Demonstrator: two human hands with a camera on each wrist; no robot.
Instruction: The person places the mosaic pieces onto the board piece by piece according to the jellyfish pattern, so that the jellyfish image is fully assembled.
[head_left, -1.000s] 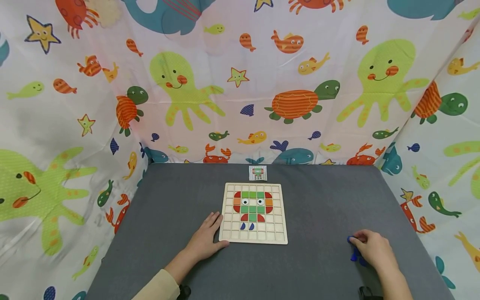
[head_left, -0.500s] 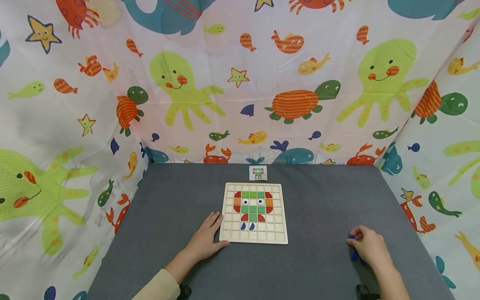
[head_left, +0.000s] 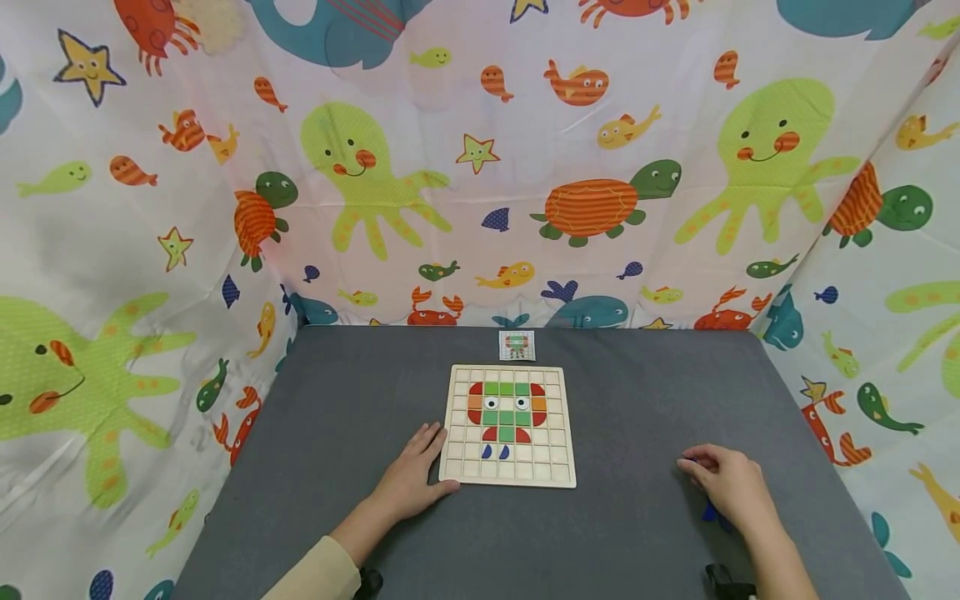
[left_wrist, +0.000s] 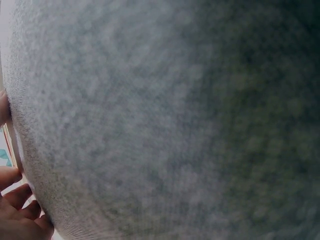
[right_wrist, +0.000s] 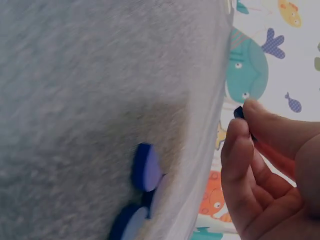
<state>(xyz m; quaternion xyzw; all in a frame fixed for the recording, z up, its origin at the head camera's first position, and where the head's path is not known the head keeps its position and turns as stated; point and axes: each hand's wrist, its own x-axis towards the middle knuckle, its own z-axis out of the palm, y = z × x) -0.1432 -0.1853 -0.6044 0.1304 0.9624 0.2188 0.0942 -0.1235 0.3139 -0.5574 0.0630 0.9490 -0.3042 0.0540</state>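
A light wooden grid board (head_left: 551, 467) lies on the grey table, carrying red, orange and green pieces, two eye pieces and two small blue pieces (head_left: 504, 452) lower down. My left hand (head_left: 408, 477) rests against the board's left edge, fingers extended and thumb at the near corner. At the right, my right hand (head_left: 731, 487) pinches a small blue piece (right_wrist: 239, 113) between thumb and fingertip; most of it is hidden by the fingers. Several more blue pieces (right_wrist: 145, 167) lie on the table just below that hand, partly covered by it in the head view.
A small picture card (head_left: 517, 346) lies behind the board, showing a similar coloured figure. The grey table (head_left: 630, 400) ends at a white curtain (head_left: 420, 292) printed with sea animals at the back and sides. A black wrist strap (head_left: 727, 583) shows at the right arm.
My right hand has lifted a blue piece from the small pile and moved a little left and away from me. The left hand and the board stay in place.
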